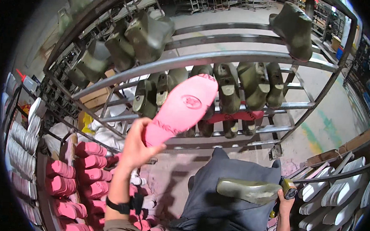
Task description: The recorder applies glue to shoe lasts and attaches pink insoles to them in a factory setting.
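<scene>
My left hand (pixel 136 148) is raised, thumb and fingers closed on the heel end of a pink insole (pixel 185 107) with dark printing. The insole is held in front of the rack. On the dark grey cloth over my lap (pixel 228 167) lies an olive-green shoe last (pixel 247 190), its long side facing up. My right hand (pixel 285 204) is at the last's right end, closed around a yellow and black tool (pixel 289 189) whose exact kind I cannot make out. The right thumb is close to the last; whether it touches is unclear.
A metal rack (pixel 212 57) ahead carries several green lasts (pixel 145 37) on its tiers, and another pink insole (pixel 238 115). Stacks of pink insoles (pixel 93 175) stand at lower left. White insoles (pixel 338 188) fill a rack on the right, beside a curved metal bar (pixel 339 174).
</scene>
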Motion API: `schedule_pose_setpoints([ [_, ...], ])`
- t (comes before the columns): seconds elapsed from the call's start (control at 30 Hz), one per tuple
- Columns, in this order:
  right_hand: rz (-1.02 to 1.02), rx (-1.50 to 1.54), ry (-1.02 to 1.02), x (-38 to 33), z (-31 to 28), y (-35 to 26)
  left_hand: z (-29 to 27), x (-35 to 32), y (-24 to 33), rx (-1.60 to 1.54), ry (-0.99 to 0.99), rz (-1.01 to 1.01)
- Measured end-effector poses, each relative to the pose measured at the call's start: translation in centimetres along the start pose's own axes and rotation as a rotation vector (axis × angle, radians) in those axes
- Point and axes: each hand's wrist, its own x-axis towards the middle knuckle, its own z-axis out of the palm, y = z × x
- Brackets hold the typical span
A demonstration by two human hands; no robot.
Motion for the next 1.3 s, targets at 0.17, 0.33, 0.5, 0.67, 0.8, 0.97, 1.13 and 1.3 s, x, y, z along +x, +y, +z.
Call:
schedule_pose_setpoints([
  [0.17, -0.075, 0.039, 0.035, 0.0, 1.1, -0.2, -1.4, 7.3, 1.5, 0.136, 0.025, 0.239],
  [0.33, -0.019, 0.006, 0.101, -0.5, 1.6, -1.3, 0.9, 13.2, 4.9, 0.215, -0.178, 0.007],
  [0.5, -0.016, -0.046, 0.080, -0.7, 1.6, -1.7, 2.3, 14.8, 2.7, 0.048, -0.165, 0.105],
  [0.67, 0.070, -0.034, 0.068, -1.2, 1.0, -1.9, 1.2, 10.8, 3.4, 0.181, 0.013, 0.030],
  [0.8, 0.021, -0.139, 0.145, -0.5, 0.1, 1.0, 3.3, 2.0, 1.7, 0.212, 0.044, 0.245],
  [0.97, 0.011, -0.150, 0.105, -0.3, 1.6, -1.4, 14.9, -11.2, 1.1, -0.026, -0.501, 0.131],
  [1.13, -0.194, -0.216, 0.062, 0.0, 1.0, -0.7, 21.6, -12.8, 7.2, 0.196, -0.586, 0.397],
  [1.3, -0.103, 0.117, 0.019, -1.3, -1.0, 0.7, 22.9, -13.2, 7.7, 0.360, -0.576, 0.416],
])
